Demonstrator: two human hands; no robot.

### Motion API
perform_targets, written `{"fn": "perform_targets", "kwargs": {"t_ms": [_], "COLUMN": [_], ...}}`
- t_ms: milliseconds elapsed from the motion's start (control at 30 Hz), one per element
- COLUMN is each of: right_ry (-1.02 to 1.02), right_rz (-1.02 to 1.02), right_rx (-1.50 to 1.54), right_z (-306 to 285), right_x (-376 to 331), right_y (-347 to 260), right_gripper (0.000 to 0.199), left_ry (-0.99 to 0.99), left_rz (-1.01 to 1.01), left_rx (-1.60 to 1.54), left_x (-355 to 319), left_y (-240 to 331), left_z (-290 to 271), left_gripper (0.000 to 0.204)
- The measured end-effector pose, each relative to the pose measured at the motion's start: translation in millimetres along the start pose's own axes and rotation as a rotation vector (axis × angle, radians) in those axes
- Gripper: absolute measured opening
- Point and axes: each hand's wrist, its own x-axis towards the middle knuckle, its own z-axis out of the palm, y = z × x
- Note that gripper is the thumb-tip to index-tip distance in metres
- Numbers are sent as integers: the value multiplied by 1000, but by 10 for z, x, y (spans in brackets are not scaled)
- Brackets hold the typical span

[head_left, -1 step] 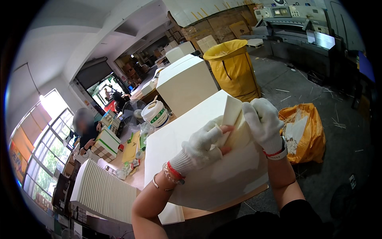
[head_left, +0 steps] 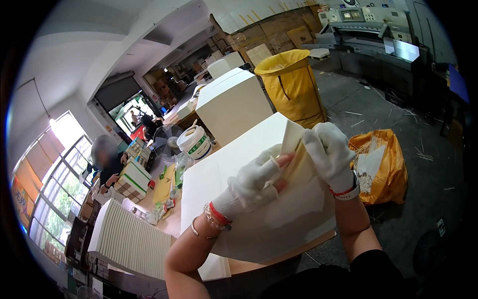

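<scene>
Nothing has shifted since before: both white-gloved hands' fingers [head_left: 269, 160] stay pinched on the raised cream paper sheets [head_left: 297, 164] atop the wide white paper stack [head_left: 259, 224] on the desk [head_left: 271, 263]. Beyond, a yellow-lined bin [head_left: 293, 84]; an orange bag [head_left: 381, 164] holds paper offcuts.

A thick stack of large cream-white paper sheets [head_left: 279, 219] lies flat on the desk [head_left: 259, 266], overhanging its near edge. At the stack's far corner, a few top sheets [head_left: 294, 144] are lifted and curled upward, fanned slightly apart.
</scene>
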Motion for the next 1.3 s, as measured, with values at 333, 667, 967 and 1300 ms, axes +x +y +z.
{"fn": "perform_targets", "kwargs": {"t_ms": [333, 667, 967, 1300], "right_ry": [-10, -34, -16, -18], "right_rz": [85, 185, 93, 252], "right_rx": [30, 57, 32, 106], "right_z": [7, -13, 5, 4], "right_x": [-8, 22, -40, 11], "right_y": [-3, -56, 23, -34], "right_gripper": [21, 20, 20, 8], "left_ry": [-11, -97, 9, -111], "left_rz": [-22, -60, -95, -65], "left_rx": [92, 170, 97, 69], "left_x": [-3, -16, -2, 6], "left_y": [-12, -33, 61, -1], "left_z": [27, -31, 16, -37], "left_gripper": [52, 52, 43, 46]}}
